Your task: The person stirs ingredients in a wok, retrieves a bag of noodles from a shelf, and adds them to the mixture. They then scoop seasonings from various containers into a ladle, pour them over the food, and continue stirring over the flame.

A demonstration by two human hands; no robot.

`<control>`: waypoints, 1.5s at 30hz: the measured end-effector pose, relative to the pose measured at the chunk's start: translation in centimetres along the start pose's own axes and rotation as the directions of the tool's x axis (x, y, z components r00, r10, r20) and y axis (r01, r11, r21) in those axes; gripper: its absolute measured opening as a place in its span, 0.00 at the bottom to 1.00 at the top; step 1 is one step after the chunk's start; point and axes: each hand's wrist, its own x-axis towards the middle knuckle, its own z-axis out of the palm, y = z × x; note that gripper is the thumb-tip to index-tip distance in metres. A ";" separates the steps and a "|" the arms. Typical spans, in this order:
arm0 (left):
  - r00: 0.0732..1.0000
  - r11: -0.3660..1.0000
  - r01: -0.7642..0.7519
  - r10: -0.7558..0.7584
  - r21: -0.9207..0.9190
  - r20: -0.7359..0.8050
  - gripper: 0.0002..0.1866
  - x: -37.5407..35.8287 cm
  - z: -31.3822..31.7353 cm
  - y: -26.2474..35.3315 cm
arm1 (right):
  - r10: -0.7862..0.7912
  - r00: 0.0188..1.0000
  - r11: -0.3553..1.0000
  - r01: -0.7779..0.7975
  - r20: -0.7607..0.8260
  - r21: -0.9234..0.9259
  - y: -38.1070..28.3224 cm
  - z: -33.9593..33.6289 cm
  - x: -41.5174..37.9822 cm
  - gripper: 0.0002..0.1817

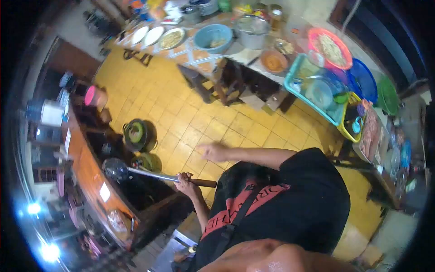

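My left hand (185, 183) is closed around a long-handled ladle (154, 174), near its brown wooden grip. The metal shaft points left, and its dark rounded head (115, 169) is over the dark space beside the orange wooden counter. Above the yellow tiled floor, my right hand (215, 152) reaches across in front of my black shirt. It is slightly blurred, with a finger stretched out and nothing visible in it. The two hands are apart.
A long table (186, 53) bears plates, a blue basin (213, 38), a pot (253, 32) and a teal tray (294, 90). A pink basin of food (330, 47) stands at upper right. Dark pots (135, 135) sit left of my hands, by the orange counter (88, 167).
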 end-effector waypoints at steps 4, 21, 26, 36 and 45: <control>0.915 0.958 0.069 -0.172 0.279 0.365 0.10 1.0 6.2 0.9 | 0.013 0.695 1.000 0.000 -0.719 0.018 9.2 -12.5 -7.1 0.23; -0.005 0.790 0.050 -0.611 0.611 0.792 0.07 4.4 33.2 -5.5 | 0.332 -0.384 0.835 -0.306 -0.861 0.458 19.4 -35.3 -26.8 0.21; -0.012 0.793 0.007 -0.610 0.610 0.793 0.08 3.1 36.5 -5.5 | 0.512 -0.341 0.838 -0.004 -0.788 0.546 19.0 -36.8 -25.3 0.15; 0.159 0.788 -0.014 -0.607 0.616 0.779 0.09 -4.9 37.2 -6.2 | 0.529 0.140 0.815 0.191 -0.837 0.547 18.7 -39.2 -25.4 0.12; 0.435 0.742 0.163 -0.646 0.651 0.627 0.08 -15.0 36.1 -6.5 | -0.274 0.584 0.832 -0.254 -0.764 -0.493 16.8 -40.2 -31.2 0.10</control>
